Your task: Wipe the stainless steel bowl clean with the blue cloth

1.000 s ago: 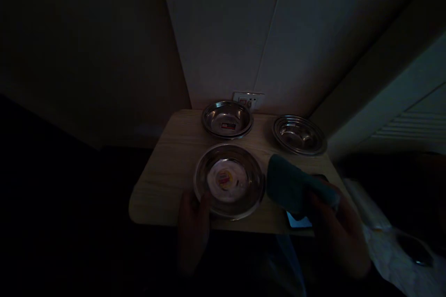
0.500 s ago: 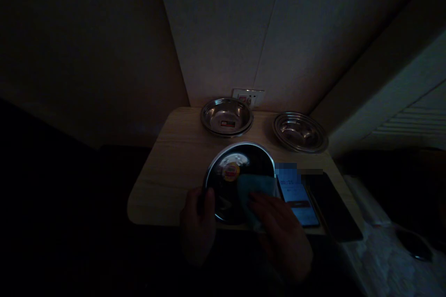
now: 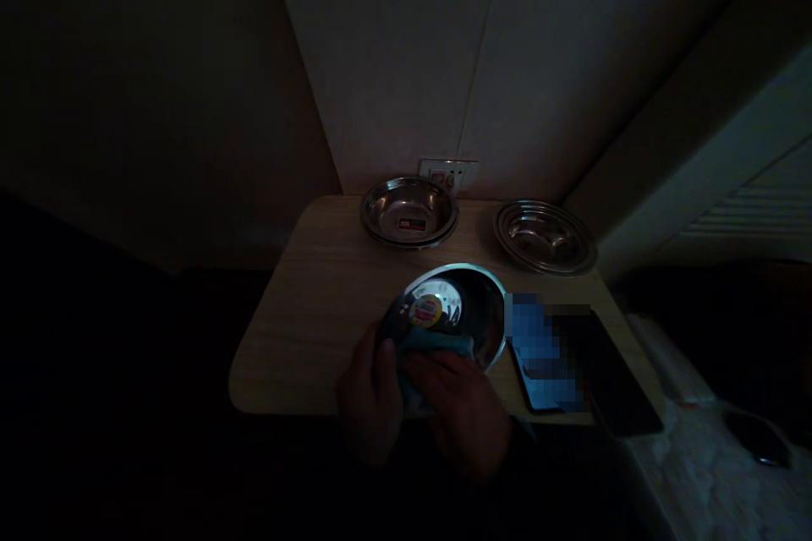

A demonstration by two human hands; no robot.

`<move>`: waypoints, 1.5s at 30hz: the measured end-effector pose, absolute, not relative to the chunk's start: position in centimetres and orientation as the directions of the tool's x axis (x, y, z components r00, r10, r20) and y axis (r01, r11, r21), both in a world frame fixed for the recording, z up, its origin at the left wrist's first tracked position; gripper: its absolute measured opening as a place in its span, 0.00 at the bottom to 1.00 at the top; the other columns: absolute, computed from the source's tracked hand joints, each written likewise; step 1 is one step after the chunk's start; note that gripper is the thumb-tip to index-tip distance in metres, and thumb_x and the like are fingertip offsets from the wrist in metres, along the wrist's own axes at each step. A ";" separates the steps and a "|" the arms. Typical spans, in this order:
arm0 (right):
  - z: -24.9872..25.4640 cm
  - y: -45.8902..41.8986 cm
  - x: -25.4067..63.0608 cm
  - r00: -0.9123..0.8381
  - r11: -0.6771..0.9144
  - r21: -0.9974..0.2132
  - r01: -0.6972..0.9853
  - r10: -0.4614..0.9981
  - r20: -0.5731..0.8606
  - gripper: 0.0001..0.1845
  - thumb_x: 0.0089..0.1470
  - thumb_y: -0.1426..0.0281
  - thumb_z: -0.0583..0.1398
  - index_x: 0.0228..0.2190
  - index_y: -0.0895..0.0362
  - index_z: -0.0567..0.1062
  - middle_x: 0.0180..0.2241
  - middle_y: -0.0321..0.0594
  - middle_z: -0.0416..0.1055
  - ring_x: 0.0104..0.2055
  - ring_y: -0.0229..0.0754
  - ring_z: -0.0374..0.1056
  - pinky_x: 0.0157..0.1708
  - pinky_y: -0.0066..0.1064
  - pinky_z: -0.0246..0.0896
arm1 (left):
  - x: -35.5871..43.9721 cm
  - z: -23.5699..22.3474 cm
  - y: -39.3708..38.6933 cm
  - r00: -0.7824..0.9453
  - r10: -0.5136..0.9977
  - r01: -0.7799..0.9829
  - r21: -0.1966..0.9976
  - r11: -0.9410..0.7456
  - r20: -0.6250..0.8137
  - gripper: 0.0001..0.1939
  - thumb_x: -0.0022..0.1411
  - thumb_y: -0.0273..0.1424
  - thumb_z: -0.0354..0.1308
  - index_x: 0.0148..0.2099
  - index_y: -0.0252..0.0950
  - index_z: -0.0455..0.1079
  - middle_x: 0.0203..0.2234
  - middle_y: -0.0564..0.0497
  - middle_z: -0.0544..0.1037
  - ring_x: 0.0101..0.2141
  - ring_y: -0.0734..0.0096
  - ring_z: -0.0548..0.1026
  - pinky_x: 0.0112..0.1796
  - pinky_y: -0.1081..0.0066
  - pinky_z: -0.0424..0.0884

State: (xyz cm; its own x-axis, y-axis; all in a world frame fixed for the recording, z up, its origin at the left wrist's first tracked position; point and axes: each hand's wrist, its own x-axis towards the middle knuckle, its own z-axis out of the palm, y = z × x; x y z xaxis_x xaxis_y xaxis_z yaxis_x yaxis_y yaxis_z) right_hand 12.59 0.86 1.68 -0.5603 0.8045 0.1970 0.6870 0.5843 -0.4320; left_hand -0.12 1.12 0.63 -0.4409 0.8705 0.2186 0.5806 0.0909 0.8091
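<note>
The fingers of the left hand [image 3: 371, 401] grip the near left edge of a steel bowl, thumb over the rim; those of the right hand [image 3: 463, 410] lie close together on a bunched teal cloth, pressing it inside that bowl.

Largest is the wooden counter [image 3: 285, 338], which carries the dishes. Over its front part, between the hands, the steel bowl [image 3: 491, 317] is held tilted; whether its base touches the wood I cannot tell. This bowl looks to be partway through a wipe, with the cloth low on the near side of the inside.

Behind stand two nested groups, both out of the hands: a right stack [image 3: 549, 245] at the far right corner and a left stack [image 3: 412, 207] near the wall socket [image 3: 468, 173]. Which of them is finished and which is left, the dim picture does not show.

Smaller are a dark slab [image 3: 625, 380] and a lit phone [image 3: 545, 393], side by side right of the bowl. Then comes the teal cloth [image 3: 437, 340], and last a round sticker [image 3: 426, 311], still on the bowl's inside.
</note>
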 end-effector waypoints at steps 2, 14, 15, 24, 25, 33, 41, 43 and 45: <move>1.7 1.3 13.0 -0.571 0.592 -0.359 0.722 0.802 0.174 0.17 0.53 0.76 0.52 0.45 0.56 0.70 0.46 0.39 0.71 0.44 0.46 0.63 0.40 0.39 0.56 | -0.2 0.8 1.4 -0.450 0.864 0.587 0.804 0.094 0.227 0.18 0.60 0.38 0.45 0.44 0.35 0.69 0.37 0.44 0.78 0.36 0.65 0.75 0.35 0.71 0.69; 1.2 1.9 12.9 -0.605 0.645 -0.394 0.655 0.759 0.238 0.13 0.53 0.77 0.54 0.40 0.57 0.71 0.44 0.40 0.71 0.43 0.42 0.62 0.39 0.33 0.59 | 0.1 1.0 1.7 -0.470 0.850 0.580 0.809 0.094 0.238 0.17 0.59 0.39 0.46 0.41 0.36 0.71 0.35 0.45 0.78 0.35 0.66 0.76 0.34 0.71 0.69; 1.2 2.0 12.9 -0.609 0.645 -0.377 0.665 0.760 0.226 0.12 0.53 0.77 0.54 0.40 0.56 0.71 0.43 0.39 0.71 0.41 0.41 0.62 0.38 0.33 0.59 | 0.1 1.0 1.7 -0.464 0.851 0.589 0.803 0.087 0.247 0.17 0.59 0.39 0.46 0.41 0.36 0.71 0.35 0.45 0.78 0.35 0.66 0.76 0.34 0.71 0.69; 1.3 2.5 14.9 -0.649 0.659 -0.193 0.727 0.751 0.118 0.07 0.54 0.77 0.54 0.34 0.57 0.71 0.33 0.39 0.72 0.38 0.44 0.63 0.34 0.33 0.58 | 0.4 1.4 1.9 -0.454 0.844 0.616 0.785 0.066 0.285 0.18 0.59 0.39 0.47 0.40 0.35 0.72 0.33 0.45 0.78 0.31 0.67 0.76 0.32 0.72 0.68; 1.2 2.5 14.6 -0.648 0.660 -0.243 0.711 0.749 0.138 0.08 0.53 0.78 0.54 0.35 0.58 0.71 0.35 0.39 0.73 0.38 0.43 0.62 0.35 0.33 0.59 | 0.4 1.5 1.9 -0.456 0.843 0.616 0.785 0.068 0.285 0.17 0.59 0.39 0.47 0.40 0.35 0.72 0.32 0.45 0.78 0.31 0.67 0.75 0.31 0.72 0.68; 1.4 2.8 13.9 -0.666 0.684 -0.258 0.682 0.727 0.166 0.09 0.55 0.75 0.54 0.38 0.56 0.71 0.40 0.39 0.73 0.40 0.43 0.63 0.36 0.34 0.58 | 0.0 1.7 2.2 -0.470 0.839 0.614 0.784 0.088 0.274 0.17 0.59 0.39 0.47 0.41 0.36 0.72 0.32 0.46 0.78 0.31 0.68 0.75 0.31 0.73 0.68; 1.2 2.7 13.7 -0.599 0.598 -0.463 0.654 0.784 0.165 0.16 0.47 0.81 0.54 0.40 0.58 0.69 0.40 0.38 0.72 0.41 0.41 0.61 0.40 0.29 0.57 | 0.6 1.3 1.9 -0.477 0.826 0.608 0.791 0.063 0.301 0.17 0.59 0.39 0.47 0.41 0.35 0.71 0.33 0.46 0.78 0.32 0.68 0.75 0.32 0.73 0.68; 1.2 2.6 13.2 -0.583 0.588 -0.505 0.633 0.790 0.190 0.19 0.46 0.81 0.54 0.42 0.59 0.68 0.41 0.38 0.71 0.42 0.40 0.61 0.40 0.28 0.57 | 0.5 1.3 1.9 -0.473 0.828 0.616 0.785 0.067 0.301 0.17 0.59 0.39 0.47 0.41 0.36 0.71 0.33 0.46 0.78 0.33 0.67 0.75 0.33 0.72 0.68; 1.3 2.6 13.5 -0.609 0.618 -0.430 0.658 0.773 0.179 0.16 0.49 0.79 0.54 0.41 0.57 0.69 0.39 0.37 0.72 0.41 0.41 0.62 0.39 0.31 0.56 | 0.3 1.4 2.0 -0.481 0.828 0.619 0.780 0.086 0.290 0.17 0.59 0.39 0.47 0.41 0.36 0.71 0.34 0.45 0.78 0.33 0.67 0.75 0.33 0.71 0.68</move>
State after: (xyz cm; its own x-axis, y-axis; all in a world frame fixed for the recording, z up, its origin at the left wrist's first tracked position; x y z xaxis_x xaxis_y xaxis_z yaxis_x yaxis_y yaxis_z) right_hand 13.45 2.63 1.26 -0.6092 0.7726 0.1789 0.6578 0.6183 -0.4301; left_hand 0.32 1.97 1.41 -0.4806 0.8276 0.2900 0.6195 0.0863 0.7802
